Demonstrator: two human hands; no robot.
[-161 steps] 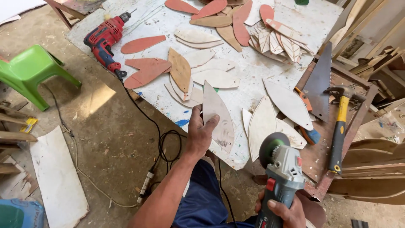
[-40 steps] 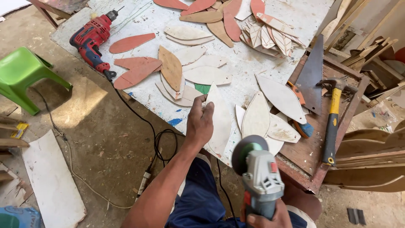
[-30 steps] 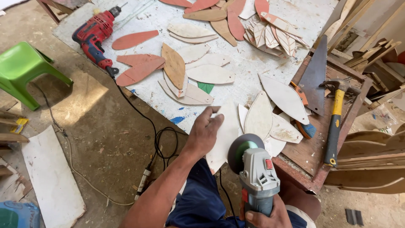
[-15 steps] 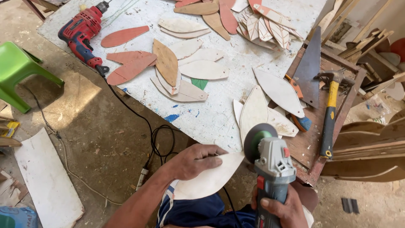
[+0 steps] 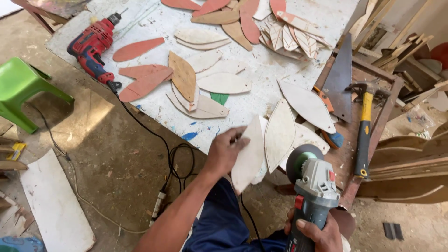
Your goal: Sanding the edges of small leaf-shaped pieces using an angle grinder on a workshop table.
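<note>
dusty concrete floor fills the left and bottom of the frame, with a paint-flecked white worktable (image 5: 261, 70) slanting across the upper middle. on it lie more than twenty leaf-shaped wooden cutouts (image 5: 224, 83), pale ones mostly at centre and reddish ones toward the upper left and top; the heap at the top is too overlapped to count exactly. one red power drill (image 5: 91, 44) rests at the table's upper-left corner, its black cord trailing down over the edge to the floor. one handsaw (image 5: 340, 79) and one yellow-handled hammer (image 5: 363, 126) lie on a wooden board at the right. one green plastic stool (image 5: 23, 88) stands at the left edge.

at lower centre the left hand (image 5: 226, 149) grips one pale leaf cutout (image 5: 249, 154) by its side, held off the table's near edge. the right hand (image 5: 317, 233) is clenched around one grey angle grinder (image 5: 312, 186), its disc just beside the cutout. open floor lies left of the arm.
</note>
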